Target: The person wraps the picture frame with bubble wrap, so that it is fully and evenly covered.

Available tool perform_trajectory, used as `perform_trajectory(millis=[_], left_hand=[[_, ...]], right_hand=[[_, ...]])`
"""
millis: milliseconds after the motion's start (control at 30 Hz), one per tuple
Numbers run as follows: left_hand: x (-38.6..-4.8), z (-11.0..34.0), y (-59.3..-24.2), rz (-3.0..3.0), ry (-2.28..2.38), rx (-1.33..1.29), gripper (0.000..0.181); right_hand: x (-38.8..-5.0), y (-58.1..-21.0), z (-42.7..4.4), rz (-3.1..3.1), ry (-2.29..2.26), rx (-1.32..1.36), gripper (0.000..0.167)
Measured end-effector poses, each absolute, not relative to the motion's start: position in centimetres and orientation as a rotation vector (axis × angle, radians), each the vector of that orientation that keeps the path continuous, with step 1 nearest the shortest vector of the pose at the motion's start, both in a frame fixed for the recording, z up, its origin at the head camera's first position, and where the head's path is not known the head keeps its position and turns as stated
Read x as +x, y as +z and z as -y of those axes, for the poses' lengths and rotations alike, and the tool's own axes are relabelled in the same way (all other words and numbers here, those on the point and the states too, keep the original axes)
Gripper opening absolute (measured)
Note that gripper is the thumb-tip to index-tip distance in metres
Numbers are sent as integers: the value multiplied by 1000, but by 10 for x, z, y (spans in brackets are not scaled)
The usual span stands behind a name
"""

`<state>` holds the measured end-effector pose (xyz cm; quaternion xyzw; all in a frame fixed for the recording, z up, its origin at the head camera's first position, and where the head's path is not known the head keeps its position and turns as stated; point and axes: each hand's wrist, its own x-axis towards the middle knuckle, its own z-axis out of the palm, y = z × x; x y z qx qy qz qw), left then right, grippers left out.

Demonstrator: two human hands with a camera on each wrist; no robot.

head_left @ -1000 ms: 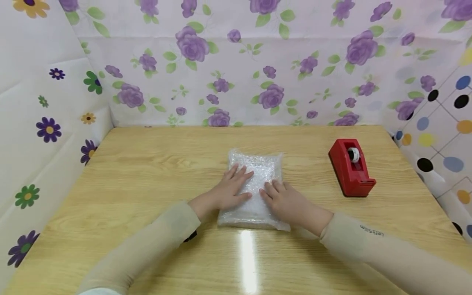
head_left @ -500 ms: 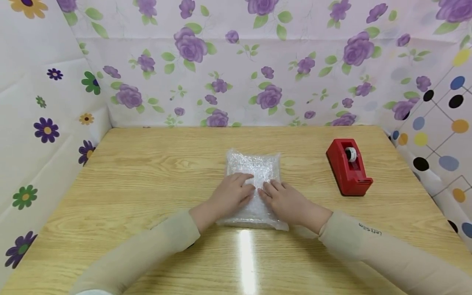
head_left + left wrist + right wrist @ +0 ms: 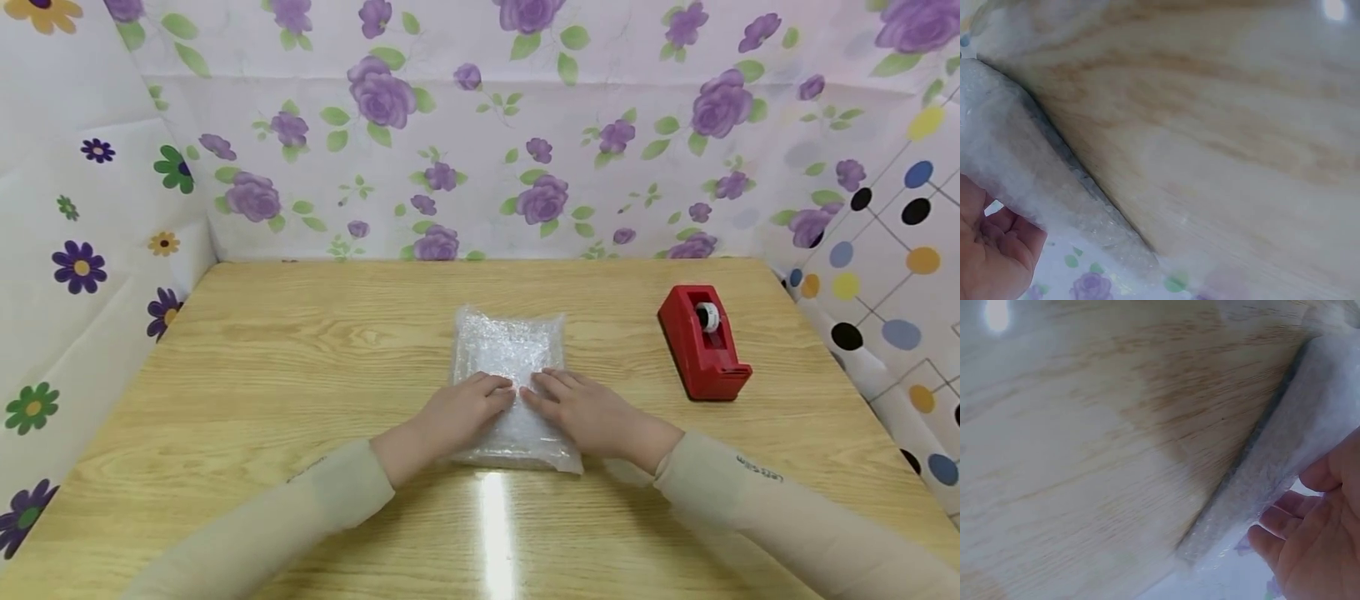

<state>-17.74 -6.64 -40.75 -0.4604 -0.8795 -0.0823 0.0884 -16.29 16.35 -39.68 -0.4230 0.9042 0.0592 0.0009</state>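
Note:
A flat package wrapped in bubble wrap (image 3: 510, 337) lies on the wooden table, in the middle of the head view. On its near left part rests my left hand (image 3: 459, 414), fingers together and slightly bent. My right hand (image 3: 592, 410) lies on the right part, with its fingertips close to those of the left. The left wrist view has the fingers (image 3: 1019, 240) against the wrapped top and the package's side edge (image 3: 1054, 169) on the wood. From the right wrist, the loosely bent fingers (image 3: 1285, 515) touch the bubble wrap (image 3: 1260, 472). What lies inside the wrap is hidden.
A red tape dispenser (image 3: 703, 346) with a white-cored roll stands on the table (image 3: 315, 333) to the right of the package. Flower-patterned cloth (image 3: 450, 125) hangs behind and at left; dotted cloth (image 3: 892, 275) borders the right side.
My left hand has slid toward me over the package, and its spread fingers have drawn together. The right hand stays almost in place. The package lies where it was.

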Motion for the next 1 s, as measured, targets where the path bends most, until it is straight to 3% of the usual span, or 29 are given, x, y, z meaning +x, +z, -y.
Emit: perform_trajectory(millis=[300, 567, 767, 1000], left_hand=[[-176, 70, -405, 2657, -204, -1350, 30], [-176, 64, -401, 2686, -185, -1374, 31], [-177, 64, -402, 2726, -236, -1369, 31], [-175, 67, -403, 2718, -268, -1361, 33]], right_hand=[[-172, -398, -169, -2790, -15, -1335, 54], [-193, -398, -186, -2748, -586, -1085, 47], [-214, -402, -191, -2825, -712, -711, 77], [-230, -410, -182, -2803, -586, -690, 92]])
